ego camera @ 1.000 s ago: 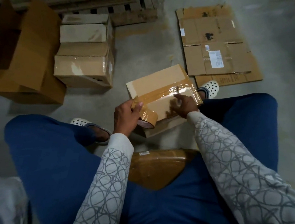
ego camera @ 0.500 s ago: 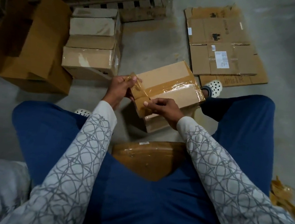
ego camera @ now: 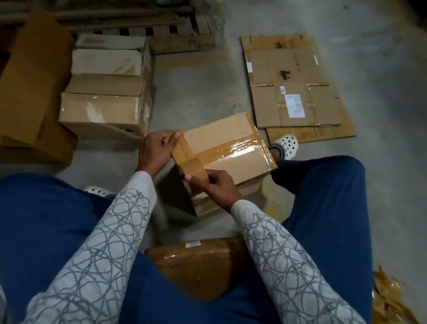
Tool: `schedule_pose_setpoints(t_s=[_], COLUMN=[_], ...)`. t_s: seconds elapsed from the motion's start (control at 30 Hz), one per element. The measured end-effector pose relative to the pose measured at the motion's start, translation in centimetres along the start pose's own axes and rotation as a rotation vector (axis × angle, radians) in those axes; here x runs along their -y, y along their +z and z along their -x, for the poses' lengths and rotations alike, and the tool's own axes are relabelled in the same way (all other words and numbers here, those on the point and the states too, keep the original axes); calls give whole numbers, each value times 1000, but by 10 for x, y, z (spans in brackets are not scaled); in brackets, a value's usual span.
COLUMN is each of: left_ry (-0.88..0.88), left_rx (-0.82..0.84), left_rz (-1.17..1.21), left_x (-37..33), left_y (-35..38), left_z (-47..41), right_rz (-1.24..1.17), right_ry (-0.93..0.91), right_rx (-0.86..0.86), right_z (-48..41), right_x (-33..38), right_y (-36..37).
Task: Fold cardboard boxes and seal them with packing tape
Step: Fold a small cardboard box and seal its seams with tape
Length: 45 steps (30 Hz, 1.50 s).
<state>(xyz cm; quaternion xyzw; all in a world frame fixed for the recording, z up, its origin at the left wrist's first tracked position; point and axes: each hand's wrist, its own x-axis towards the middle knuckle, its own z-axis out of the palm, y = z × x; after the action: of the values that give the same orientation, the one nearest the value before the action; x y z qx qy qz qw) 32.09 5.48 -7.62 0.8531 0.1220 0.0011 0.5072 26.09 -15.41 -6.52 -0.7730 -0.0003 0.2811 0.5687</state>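
**Figure: Carton being sealed on the floor**

The box (ego camera: 224,137) lay on the floor (ego camera: 194,96) between the person's feet, with glossy tape across its top. It looked light and stiff, best steadied at its edges. The left hand (ego camera: 154,149) pinched the limp, sticky tape end (ego camera: 180,149). The right hand (ego camera: 218,185) gripped the tape roll (ego camera: 194,169). The hands hid the roll's core and the box's near corner.

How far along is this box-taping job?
Done: stacked boxes on the left look taped, and the box in front carries a tape strip across its top. In hand: the left hand pinches the free tape end while the right hand grips the tape roll. To do: flattened cardboard lies unfolded on the floor.
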Motion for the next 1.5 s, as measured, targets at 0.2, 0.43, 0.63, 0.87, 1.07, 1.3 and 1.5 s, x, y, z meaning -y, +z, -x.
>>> schedule_pose_setpoints(t_s=[0.2,0.43,0.63,0.87,1.07,1.3,1.5], left_ry=[-95,-271,-212,-327,-403,-319,-291], left_rx=[-54,-125,-44,-109,-174,-127,-223], left_rz=[127,271,194,248,284,104,72], left_x=[5,17,16,44,59,72,88], left_y=[9,8,3,1,10,28,27], left_z=[6,9,15,18,-5,-48,-86], right_rz=[126,269,307,322,301,209,176], right_ry=[-44,-37,-37,-46,-67,-16,63], right_rx=[-45,-28,-57,-85,-79,-187,-226], right_z=[9,20,27,24,7,-32,-65], right_x=[1,0,6,-1,-3,4,5], right_y=[5,8,11,23,40,50,50])
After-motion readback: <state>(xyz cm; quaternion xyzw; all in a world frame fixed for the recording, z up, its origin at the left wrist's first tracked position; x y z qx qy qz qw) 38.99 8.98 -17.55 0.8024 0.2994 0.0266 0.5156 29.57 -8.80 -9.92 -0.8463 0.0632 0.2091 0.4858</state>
